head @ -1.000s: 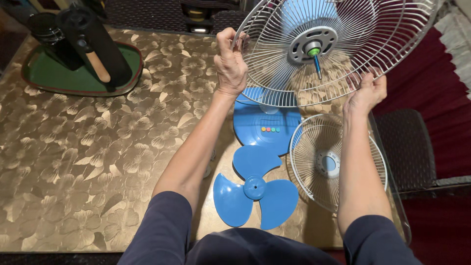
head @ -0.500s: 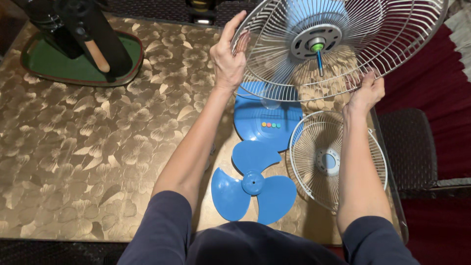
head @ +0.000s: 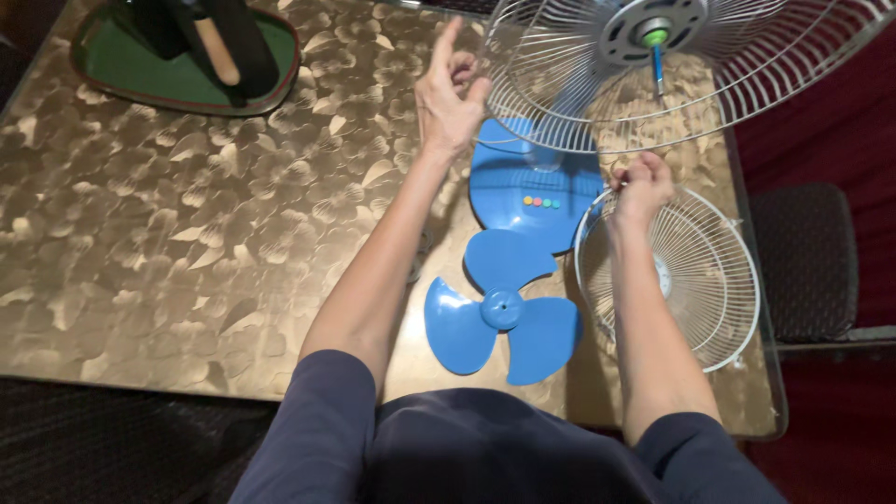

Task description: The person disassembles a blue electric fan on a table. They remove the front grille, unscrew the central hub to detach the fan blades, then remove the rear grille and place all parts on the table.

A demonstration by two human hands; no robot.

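The rear grille (head: 597, 84) stands tilted above the table (head: 187, 233), over the blue base (head: 532, 201). The left hand (head: 451, 98) is loosely curled beside its rim, forefinger raised. The right hand (head: 639, 187) is fisted on the front grille's (head: 691, 280) rim, right of the blade (head: 504, 313).

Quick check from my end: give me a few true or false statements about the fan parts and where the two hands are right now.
1. The blue fan blade lies flat on the table. True.
2. The right hand holds the blade. False: it is closed at the rim of the loose wire guard.
3. The left hand is beside the mounted guard. True.
4. The fan base is red. False: blue.
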